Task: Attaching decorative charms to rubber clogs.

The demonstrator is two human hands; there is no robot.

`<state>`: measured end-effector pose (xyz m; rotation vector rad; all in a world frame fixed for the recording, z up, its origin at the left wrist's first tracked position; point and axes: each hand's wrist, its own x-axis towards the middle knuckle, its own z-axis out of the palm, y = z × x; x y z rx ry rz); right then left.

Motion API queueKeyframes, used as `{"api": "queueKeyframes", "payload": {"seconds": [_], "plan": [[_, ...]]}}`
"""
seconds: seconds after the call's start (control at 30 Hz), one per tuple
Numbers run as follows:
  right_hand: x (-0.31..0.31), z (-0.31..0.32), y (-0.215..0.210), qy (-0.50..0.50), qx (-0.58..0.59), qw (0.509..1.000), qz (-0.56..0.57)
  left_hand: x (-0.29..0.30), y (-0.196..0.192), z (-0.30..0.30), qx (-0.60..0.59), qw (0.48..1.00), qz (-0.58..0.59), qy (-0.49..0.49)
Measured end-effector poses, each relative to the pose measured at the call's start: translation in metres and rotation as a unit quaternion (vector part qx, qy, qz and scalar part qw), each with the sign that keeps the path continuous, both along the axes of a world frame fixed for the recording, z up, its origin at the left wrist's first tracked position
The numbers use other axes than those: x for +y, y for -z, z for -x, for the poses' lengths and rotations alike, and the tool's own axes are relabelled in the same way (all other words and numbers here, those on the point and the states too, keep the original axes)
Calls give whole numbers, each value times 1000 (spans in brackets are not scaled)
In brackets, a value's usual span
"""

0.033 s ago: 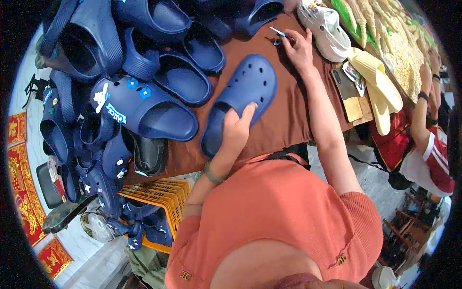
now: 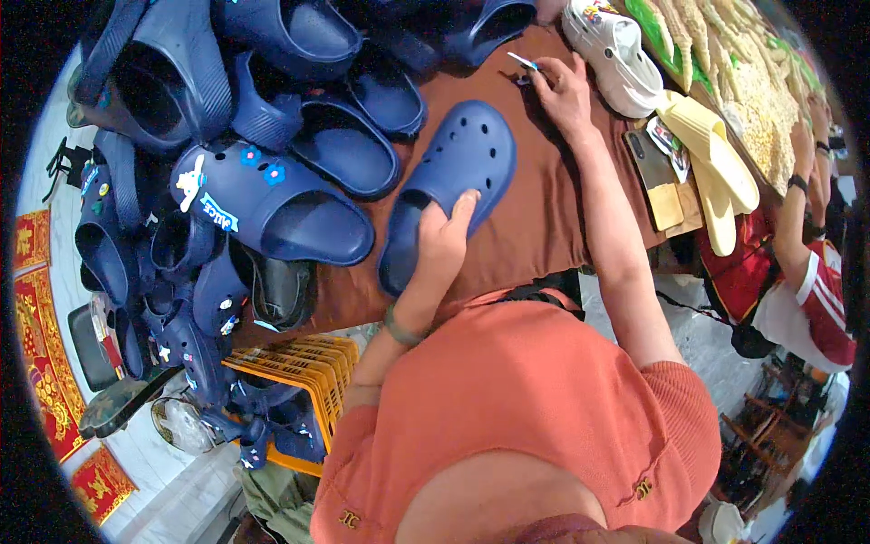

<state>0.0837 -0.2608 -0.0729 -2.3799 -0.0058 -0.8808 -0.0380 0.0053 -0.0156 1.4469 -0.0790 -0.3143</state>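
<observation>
A plain navy clog (image 2: pixel 476 154) with round vent holes lies tilted over the brown cloth, toe pointing away. My left hand (image 2: pixel 441 238) grips its side, thumb on the outside and fingers reaching into the opening. My right hand (image 2: pixel 562 91) is closed in a pinch at the far side of the cloth. From its fingertips sticks a small, thin, white-and-blue piece (image 2: pixel 520 61), too small to name, with a dark bit beside it. Just right of that hand stands a white clog (image 2: pixel 625 68) with charms on it. Left of the held clog lies another navy clog (image 2: pixel 245 213) with blue flower charms.
Many navy clogs and slides crowd the left, including a slide (image 2: pixel 344 150). Pale yellow slides (image 2: pixel 716 172) and a phone (image 2: pixel 651 168) lie right. An orange basket (image 2: pixel 317 363) holds more footwear below. Another person's hand (image 2: pixel 801 150) touches pale material (image 2: pixel 757 118) at far right.
The clog in my left hand has shifted very slightly to the left. My right hand stays in nearly the same place.
</observation>
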Motion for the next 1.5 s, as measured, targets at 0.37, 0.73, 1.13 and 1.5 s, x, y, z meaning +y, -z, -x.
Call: {"api": "queueKeyframes", "payload": {"seconds": [0.37,0.73,1.13,1.5], "plan": [[45,26,-37,-255,-12,966,36,0,24,-3,-18,1000,23,-4],[51,38,-64,-340,-37,927,150,-1,23,-7,22,1000,-10,9],[56,60,-84,-279,70,928,239,-3,22,-6,6,1000,16,12],[68,57,-96,-274,145,882,354,-2,27,-5,-18,1000,-5,13]]}}
